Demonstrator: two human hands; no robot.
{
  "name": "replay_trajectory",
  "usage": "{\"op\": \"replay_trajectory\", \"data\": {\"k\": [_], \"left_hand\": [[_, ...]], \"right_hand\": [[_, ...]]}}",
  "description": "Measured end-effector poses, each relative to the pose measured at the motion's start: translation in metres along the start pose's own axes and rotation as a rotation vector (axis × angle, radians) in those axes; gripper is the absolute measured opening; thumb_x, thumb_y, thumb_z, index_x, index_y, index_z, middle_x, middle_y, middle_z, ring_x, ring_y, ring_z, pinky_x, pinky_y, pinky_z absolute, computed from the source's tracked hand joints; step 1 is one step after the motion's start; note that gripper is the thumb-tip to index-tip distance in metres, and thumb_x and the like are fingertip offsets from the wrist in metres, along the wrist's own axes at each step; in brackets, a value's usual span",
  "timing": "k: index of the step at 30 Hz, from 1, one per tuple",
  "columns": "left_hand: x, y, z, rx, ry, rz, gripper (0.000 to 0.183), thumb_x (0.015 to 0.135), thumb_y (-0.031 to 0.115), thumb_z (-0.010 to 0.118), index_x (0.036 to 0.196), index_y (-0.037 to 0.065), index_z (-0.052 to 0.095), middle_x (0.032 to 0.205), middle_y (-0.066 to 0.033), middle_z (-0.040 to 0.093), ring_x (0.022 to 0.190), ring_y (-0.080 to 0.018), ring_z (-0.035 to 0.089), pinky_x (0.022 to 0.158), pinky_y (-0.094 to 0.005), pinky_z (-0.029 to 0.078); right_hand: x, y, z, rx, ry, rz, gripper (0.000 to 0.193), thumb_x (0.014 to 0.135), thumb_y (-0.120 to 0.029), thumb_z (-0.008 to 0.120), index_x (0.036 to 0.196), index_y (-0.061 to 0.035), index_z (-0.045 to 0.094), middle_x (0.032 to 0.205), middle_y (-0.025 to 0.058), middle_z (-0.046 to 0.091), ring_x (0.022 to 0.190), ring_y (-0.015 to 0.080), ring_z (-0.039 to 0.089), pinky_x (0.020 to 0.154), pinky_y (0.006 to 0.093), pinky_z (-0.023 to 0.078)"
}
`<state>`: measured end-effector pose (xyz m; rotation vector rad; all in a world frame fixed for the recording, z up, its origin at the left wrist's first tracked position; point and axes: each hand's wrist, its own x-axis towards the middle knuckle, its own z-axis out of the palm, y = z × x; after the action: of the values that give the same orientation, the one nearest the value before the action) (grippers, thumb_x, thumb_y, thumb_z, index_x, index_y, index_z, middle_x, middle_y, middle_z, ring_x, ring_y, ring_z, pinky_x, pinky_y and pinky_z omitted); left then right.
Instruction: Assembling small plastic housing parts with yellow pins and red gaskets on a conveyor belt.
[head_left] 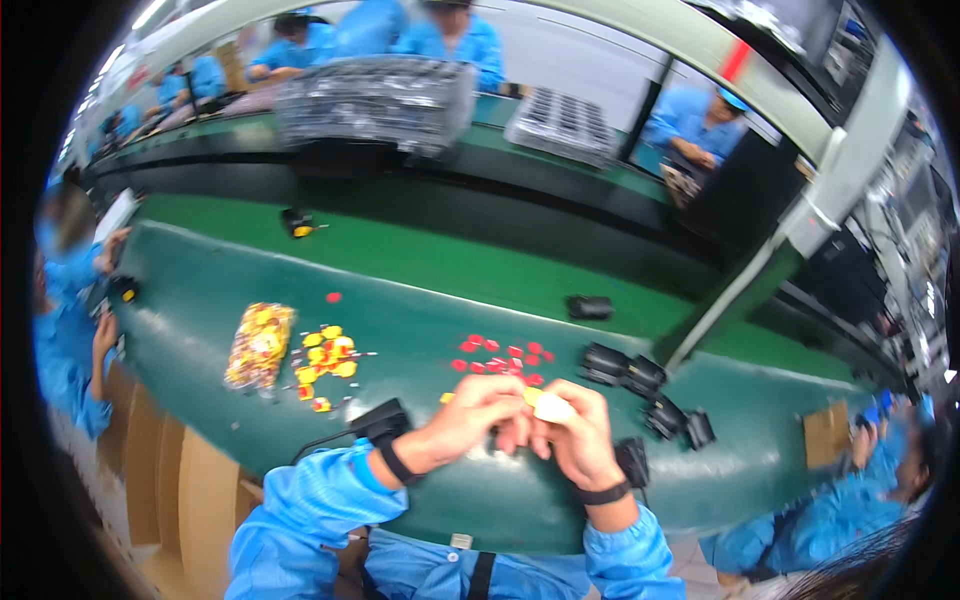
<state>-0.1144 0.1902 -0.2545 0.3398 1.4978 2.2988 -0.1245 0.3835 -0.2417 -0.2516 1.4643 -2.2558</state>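
Observation:
My left hand [485,412] and my right hand [578,432] meet above the green table, fingertips together. A small yellow piece [533,396] is pinched between them, partly covered by the fingers. Something pale, perhaps a finger cover, shows at my right thumb [553,408]; glare blurs it. Both hands are closed. Just beyond them lie several small red pieces [515,351]. Left of my left hand are a loose heap of yellow pieces with red parts [325,357] and a clear bag [260,345] full of similar pieces. Another yellow piece [447,398] lies beside my left hand.
Several black housings [605,363] stand to the right, with a black device [382,420] by my left wrist. A green conveyor belt [420,260] runs behind the table [200,270]. A slanted metal post [760,255] rises at right. Co-workers [75,320] sit at both sides.

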Motion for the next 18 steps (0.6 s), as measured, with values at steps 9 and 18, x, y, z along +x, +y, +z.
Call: {"op": "replay_trajectory", "data": {"k": [9,18], "left_hand": [[0.017,-0.017,0.019,0.131,-0.002,0.127,0.015,0.1,0.012,0.05,0.089,0.001,0.054,0.062,-0.0035,0.058,0.053,-0.0067,0.056,0.045,-0.0233,0.042],[0.026,-0.019,-0.012,1.366,0.217,0.792,0.013,0.08,0.01,0.062,0.082,0.002,0.052,0.064,-0.0126,0.059,0.059,-0.0306,0.061,0.056,-0.0428,0.048]], "right_hand": [[-0.007,0.005,-0.002,-0.086,0.091,-0.106,0.022,0.09,-0.018,0.056,0.082,0.0028,0.056,0.062,0.0125,0.058,0.046,0.0178,0.056,0.035,0.0261,0.044],[-0.009,-0.01,-0.018,0.347,0.148,-0.043,0.019,0.093,-0.016,0.046,0.08,-0.0025,0.049,0.058,0.0066,0.043,0.045,0.016,0.043,0.032,0.0265,0.033]]}}
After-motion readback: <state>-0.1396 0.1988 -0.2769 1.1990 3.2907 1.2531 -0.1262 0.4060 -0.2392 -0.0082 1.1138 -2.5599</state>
